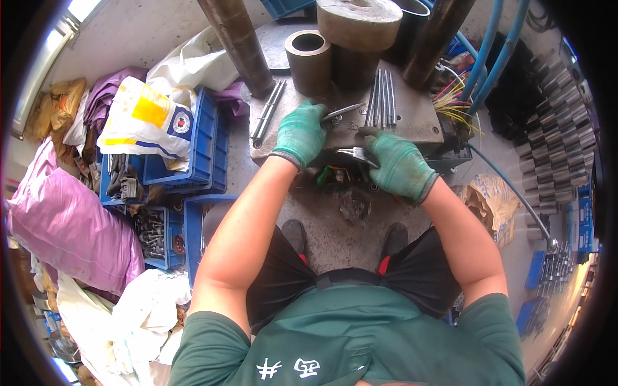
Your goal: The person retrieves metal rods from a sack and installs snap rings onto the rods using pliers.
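Note:
Both my hands wear green gloves over a grey metal press table (pixel 418 122). My left hand (pixel 300 132) grips a thin steel rod (pixel 344 110) near its lower end, and the rod points up and to the right. My right hand (pixel 399 164) is closed on a shiny metal tool (pixel 356 153) at the table's front edge; I cannot make out what kind of tool it is. A row of several loose steel rods (pixel 381 98) lies on the table just right of the held rod. Two more rods (pixel 268 110) lie at the table's left edge.
Heavy steel cylinders (pixel 309 58) and press columns (pixel 238 42) stand behind the table. Blue crates (pixel 199 145) with metal parts, white bags and a pink sack (pixel 71 225) fill the left side. Blue hoses (pixel 492 45), coloured wires (pixel 454 103) and stacked gears (pixel 553 141) are on the right.

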Demonstrator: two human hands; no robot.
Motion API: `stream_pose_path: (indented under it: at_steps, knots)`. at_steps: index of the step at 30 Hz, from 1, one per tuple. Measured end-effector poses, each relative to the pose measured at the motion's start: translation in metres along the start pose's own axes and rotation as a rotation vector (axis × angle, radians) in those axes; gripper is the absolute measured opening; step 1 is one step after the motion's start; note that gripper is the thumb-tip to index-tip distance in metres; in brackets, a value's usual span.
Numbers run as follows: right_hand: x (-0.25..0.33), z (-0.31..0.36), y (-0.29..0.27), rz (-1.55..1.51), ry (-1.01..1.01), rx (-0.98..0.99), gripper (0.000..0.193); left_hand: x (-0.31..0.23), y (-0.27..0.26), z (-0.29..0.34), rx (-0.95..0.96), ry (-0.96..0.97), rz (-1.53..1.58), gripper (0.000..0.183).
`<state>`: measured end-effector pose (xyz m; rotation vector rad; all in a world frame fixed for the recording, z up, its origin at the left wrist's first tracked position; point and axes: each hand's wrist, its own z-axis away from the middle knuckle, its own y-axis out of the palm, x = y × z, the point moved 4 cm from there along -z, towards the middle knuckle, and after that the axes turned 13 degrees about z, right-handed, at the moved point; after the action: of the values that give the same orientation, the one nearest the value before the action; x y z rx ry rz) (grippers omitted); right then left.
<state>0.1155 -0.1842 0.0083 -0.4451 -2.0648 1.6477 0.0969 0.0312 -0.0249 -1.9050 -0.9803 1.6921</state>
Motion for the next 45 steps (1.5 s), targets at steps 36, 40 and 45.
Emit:
stream_pose_path:
  at_steps: [36,40,45]
  knots:
    - [-0.009,-0.001,-0.006,-1.387,0.541,0.027,0.066,-0.008,-0.012,0.01,0.051,-0.51,1.078,0.024]
    - [-0.004,0.002,-0.026,-0.497,0.208,-0.186,0.066,-0.008,-0.009,0.022,0.06,-0.561,1.252,0.031]
    - [0.008,0.001,-0.04,-0.109,0.073,-0.288,0.064,-0.016,-0.012,0.031,-0.028,-0.73,1.452,0.009]
